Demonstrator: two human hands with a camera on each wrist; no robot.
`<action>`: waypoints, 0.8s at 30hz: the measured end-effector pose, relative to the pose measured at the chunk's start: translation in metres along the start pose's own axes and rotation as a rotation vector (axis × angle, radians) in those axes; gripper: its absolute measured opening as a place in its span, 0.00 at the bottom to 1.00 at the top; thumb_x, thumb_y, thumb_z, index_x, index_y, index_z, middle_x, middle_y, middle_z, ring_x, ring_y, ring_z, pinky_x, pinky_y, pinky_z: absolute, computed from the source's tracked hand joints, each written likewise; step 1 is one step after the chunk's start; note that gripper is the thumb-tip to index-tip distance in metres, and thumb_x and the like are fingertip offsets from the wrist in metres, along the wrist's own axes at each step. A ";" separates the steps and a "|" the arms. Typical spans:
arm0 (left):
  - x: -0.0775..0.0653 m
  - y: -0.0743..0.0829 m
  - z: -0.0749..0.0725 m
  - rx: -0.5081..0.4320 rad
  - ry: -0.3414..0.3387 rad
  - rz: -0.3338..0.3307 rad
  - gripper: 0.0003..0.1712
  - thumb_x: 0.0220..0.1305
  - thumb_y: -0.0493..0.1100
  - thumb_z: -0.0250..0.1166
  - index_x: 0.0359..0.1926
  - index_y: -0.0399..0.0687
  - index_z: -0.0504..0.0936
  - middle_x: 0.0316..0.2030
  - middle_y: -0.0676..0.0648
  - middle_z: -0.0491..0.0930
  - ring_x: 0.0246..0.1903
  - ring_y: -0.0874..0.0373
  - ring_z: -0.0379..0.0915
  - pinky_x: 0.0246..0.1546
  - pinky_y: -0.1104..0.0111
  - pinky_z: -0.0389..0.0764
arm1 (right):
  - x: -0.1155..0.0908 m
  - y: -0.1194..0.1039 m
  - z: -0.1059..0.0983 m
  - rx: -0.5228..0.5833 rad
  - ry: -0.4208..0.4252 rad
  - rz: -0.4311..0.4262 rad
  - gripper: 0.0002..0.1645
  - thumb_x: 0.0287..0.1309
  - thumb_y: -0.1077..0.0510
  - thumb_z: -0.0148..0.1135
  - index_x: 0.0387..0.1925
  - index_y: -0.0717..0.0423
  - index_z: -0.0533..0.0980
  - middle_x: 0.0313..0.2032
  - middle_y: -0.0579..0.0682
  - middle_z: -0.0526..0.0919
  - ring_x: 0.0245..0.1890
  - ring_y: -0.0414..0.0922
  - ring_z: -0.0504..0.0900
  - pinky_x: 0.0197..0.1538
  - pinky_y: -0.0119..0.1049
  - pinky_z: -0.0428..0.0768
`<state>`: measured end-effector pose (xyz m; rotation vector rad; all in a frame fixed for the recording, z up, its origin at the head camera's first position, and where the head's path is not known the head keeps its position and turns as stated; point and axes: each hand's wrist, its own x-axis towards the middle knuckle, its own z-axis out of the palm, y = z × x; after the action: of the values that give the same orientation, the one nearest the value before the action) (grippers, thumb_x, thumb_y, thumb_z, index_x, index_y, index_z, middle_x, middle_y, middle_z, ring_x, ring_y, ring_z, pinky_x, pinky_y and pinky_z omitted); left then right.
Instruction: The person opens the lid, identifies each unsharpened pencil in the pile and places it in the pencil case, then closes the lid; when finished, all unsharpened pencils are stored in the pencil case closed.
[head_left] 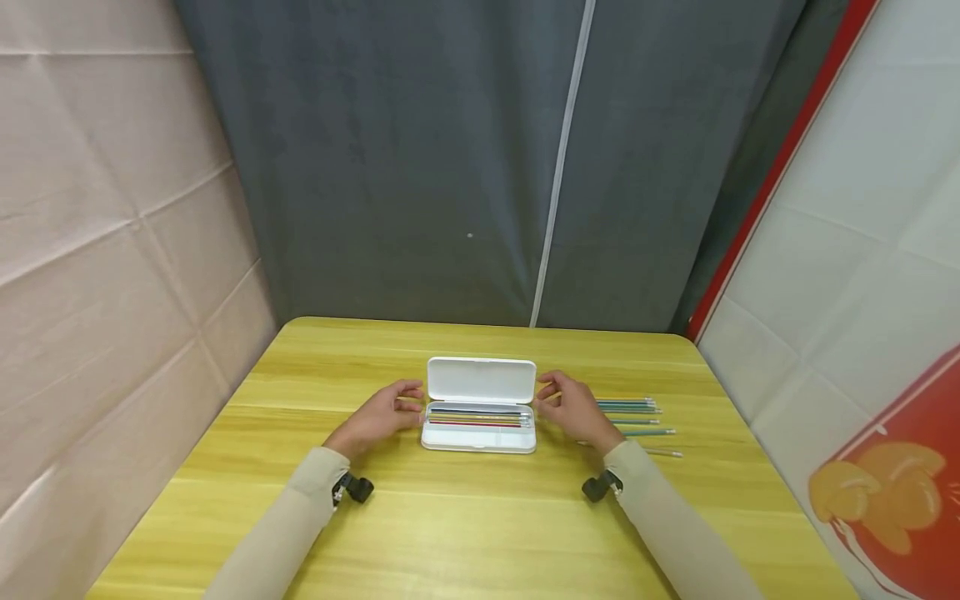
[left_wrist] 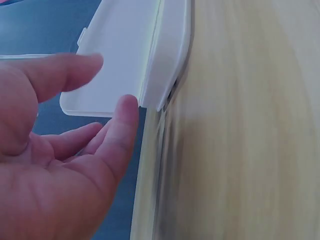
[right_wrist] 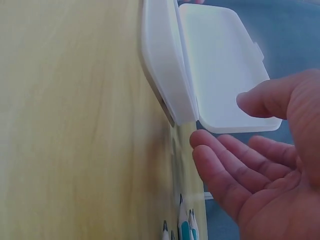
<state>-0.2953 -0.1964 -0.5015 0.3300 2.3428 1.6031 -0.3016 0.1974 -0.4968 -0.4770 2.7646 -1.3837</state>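
A white pencil case [head_left: 477,443] lies on the table, its lid [head_left: 482,380] tipped up at the back. Several pencils [head_left: 480,419], red, yellow and dark ones among them, lie lengthwise inside. My left hand [head_left: 384,417] is beside the case's left end, thumb and fingers apart and slightly bent, holding nothing. At the opposite end is my right hand [head_left: 573,410], likewise empty, its fingers loosely spread in the right wrist view. Whether any fingertip touches the case is hard to tell.
Several loose pencils [head_left: 637,408], mostly green, lie on the yellow wood-grain table [head_left: 465,525] to the right, partly behind my right hand. A grey curtain [head_left: 420,167] hangs behind the table. Pale sheets hang along the left and right sides.
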 end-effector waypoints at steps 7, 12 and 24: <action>0.000 -0.001 0.002 -0.057 -0.015 0.009 0.38 0.77 0.36 0.62 0.81 0.41 0.58 0.77 0.35 0.64 0.73 0.37 0.69 0.64 0.58 0.80 | -0.001 -0.002 0.005 -0.019 -0.018 0.018 0.31 0.68 0.54 0.69 0.68 0.63 0.74 0.52 0.59 0.87 0.45 0.50 0.89 0.46 0.42 0.86; 0.001 0.001 0.004 -0.094 -0.045 0.021 0.39 0.77 0.34 0.60 0.82 0.41 0.56 0.78 0.34 0.62 0.74 0.35 0.67 0.65 0.58 0.79 | -0.001 -0.006 0.007 -0.051 -0.017 0.036 0.32 0.69 0.53 0.68 0.69 0.63 0.74 0.52 0.59 0.88 0.45 0.52 0.90 0.48 0.46 0.86; 0.004 -0.001 0.009 -0.114 -0.025 -0.005 0.38 0.76 0.31 0.59 0.82 0.41 0.57 0.76 0.35 0.63 0.73 0.37 0.68 0.61 0.63 0.80 | -0.004 -0.011 0.010 0.027 -0.022 0.104 0.33 0.69 0.53 0.67 0.70 0.62 0.73 0.54 0.59 0.87 0.44 0.48 0.90 0.46 0.42 0.88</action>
<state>-0.2957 -0.1876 -0.5060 0.3176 2.2208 1.7119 -0.2931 0.1842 -0.4950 -0.3399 2.7073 -1.3816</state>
